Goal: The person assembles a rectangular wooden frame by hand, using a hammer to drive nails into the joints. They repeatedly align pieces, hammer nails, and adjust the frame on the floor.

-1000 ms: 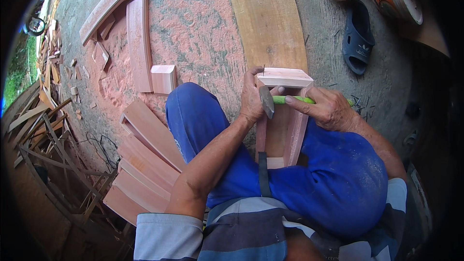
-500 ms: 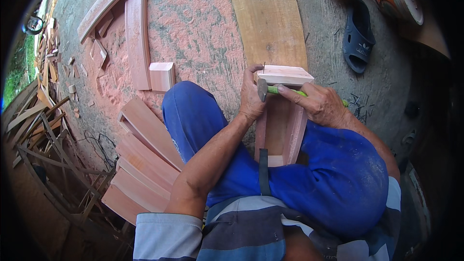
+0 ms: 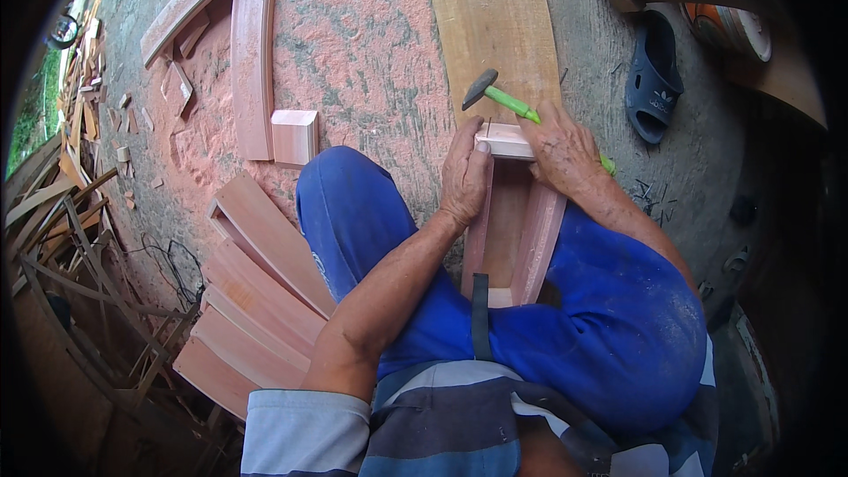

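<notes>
A narrow pinkish wooden box frame [image 3: 543,230] stands between my legs, with a beveled wooden block [image 3: 510,140] across its far end. My left hand [image 3: 464,170] is closed around the block's left corner, thumb pressed on its near face. A thin nail [image 3: 490,125] sticks up from the block beside my left fingers. My right hand [image 3: 568,157] grips the green handle of a hammer [image 3: 512,104]. The hammer's dark head is lifted beyond the block, apart from the nail, pointing left. Part of the handle is hidden under my right hand.
A long wooden board [image 3: 495,26] lies beyond the block. Several finished pink wooden pieces [image 3: 274,256] fan out by my left knee. Loose nails [image 3: 652,199] and a dark blue slipper [image 3: 654,79] are at right. Wood scraps [image 3: 66,230] pile up at far left.
My right hand has turned and raised the hammer up and away from the block, where its head was close to my left hand. The left hand keeps its hold, its thumb now showing.
</notes>
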Demonstrator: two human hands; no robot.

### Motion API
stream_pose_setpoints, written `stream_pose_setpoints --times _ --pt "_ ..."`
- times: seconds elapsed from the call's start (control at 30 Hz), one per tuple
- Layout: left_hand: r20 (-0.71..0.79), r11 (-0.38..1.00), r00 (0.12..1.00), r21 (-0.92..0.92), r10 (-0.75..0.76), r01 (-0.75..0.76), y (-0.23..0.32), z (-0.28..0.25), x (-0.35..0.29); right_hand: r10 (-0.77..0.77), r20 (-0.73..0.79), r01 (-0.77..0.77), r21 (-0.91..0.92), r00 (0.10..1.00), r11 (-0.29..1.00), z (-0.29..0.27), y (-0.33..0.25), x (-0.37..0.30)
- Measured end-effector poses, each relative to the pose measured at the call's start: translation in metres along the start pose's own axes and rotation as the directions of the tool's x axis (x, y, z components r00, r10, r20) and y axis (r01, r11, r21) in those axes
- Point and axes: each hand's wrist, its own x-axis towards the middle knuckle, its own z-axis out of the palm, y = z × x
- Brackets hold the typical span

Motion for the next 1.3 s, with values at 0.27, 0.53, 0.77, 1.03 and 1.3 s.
stream_pose_setpoints --times 0.27,0.53,0.77,1.03,1.3 --pt "0.019 1.000 1.000 -0.024 -0.005 0.005 0.003 0.000 0.000 -0.080 0.116 0.088 -0.068 0.990 0.994 0.004 0.007 0.013" --pt "-0.003 0.997 1.000 -0.080 0.017 -0.017 0.004 -0.002 0.000 -0.121 0.147 0.133 -0.076 0.982 0.988 0.002 0.010 0.017" --pt "0.010 0.998 1.000 -0.061 0.008 -0.008 -0.002 -0.003 -0.008 -0.131 0.125 0.144 -0.097 0.983 0.985 0.004 0.008 0.017" --pt "0.024 0.993 0.992 -0.007 -0.122 0.122 0.014 -0.007 -0.006 -0.139 0.042 0.140 -0.020 0.989 0.990 0.005 0.007 0.014" --pt "-0.116 0.995 0.993 -0.100 -0.021 0.009 0.007 -0.033 -0.010 -0.199 0.135 0.202 -0.011 0.971 0.979 0.009 -0.020 0.045"
